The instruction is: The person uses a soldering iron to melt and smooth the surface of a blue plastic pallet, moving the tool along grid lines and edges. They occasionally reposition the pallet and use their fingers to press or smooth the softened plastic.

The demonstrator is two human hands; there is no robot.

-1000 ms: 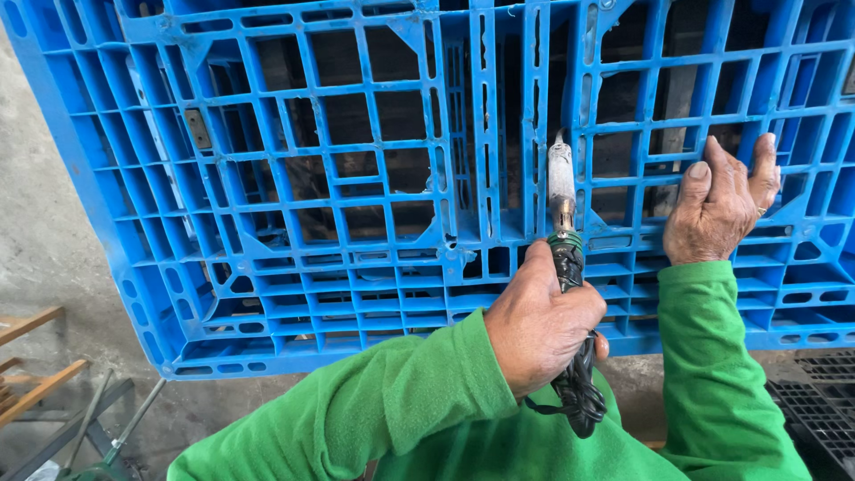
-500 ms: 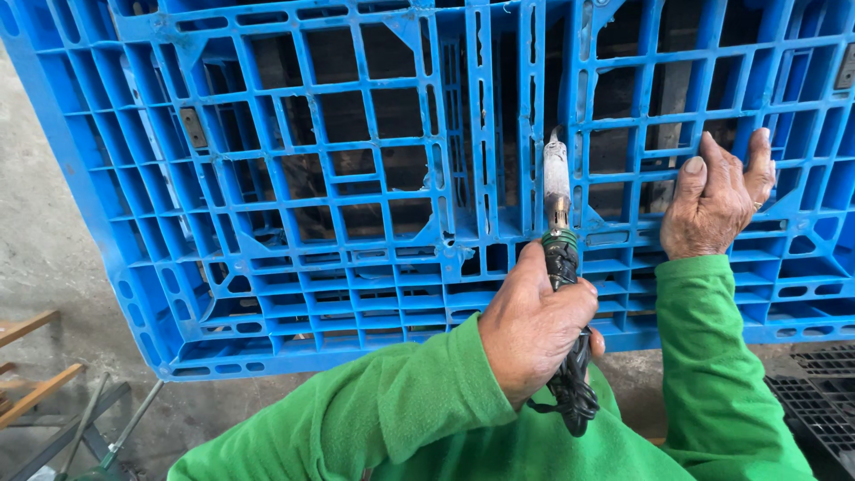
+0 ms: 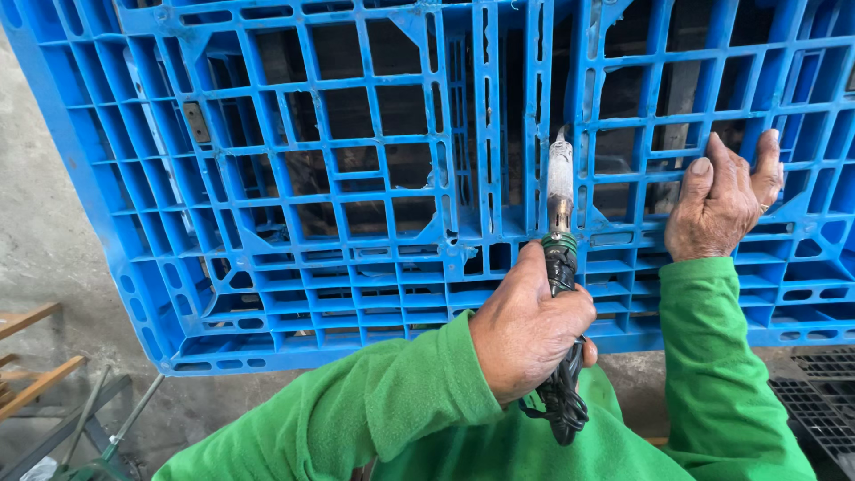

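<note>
**Heated iron held to a rib of a blue plastic pallet**

The left hand point(image 3: 525, 334) is wrapped in a full closed grip around the dark handle of a soldering-type iron point(image 3: 560, 267). The tool stands nearly upright, its handle running down out of the fist to a bundle of black cord point(image 3: 563, 405) that hangs just below the hand. Above the fingers there is a green collar, then a pale, worn metal barrel whose tip lies against a vertical rib near the middle of the blue plastic pallet point(image 3: 356, 205).

The right hand point(image 3: 721, 200) holds no tool. It rests flat on the pallet's grid to the right of the iron, palm against the plastic, with the fingertips curled over a rib and into an opening; whether they truly clamp the rib cannot be told. The two hands are near one another but apart, with a few grid cells between them.

The pallet is tipped up on edge and fills most of the view, its lattice of square and oblong openings showing dark space behind. A small grey metal plate point(image 3: 197, 122) sits on a rib toward its upper left.

Both arms wear bright green sleeves point(image 3: 401, 410). Below the pallet is a grey concrete floor point(image 3: 44, 232), with wooden slats point(image 3: 31, 356) at the lower left and a black grid panel point(image 3: 819, 401) at the lower right
</note>
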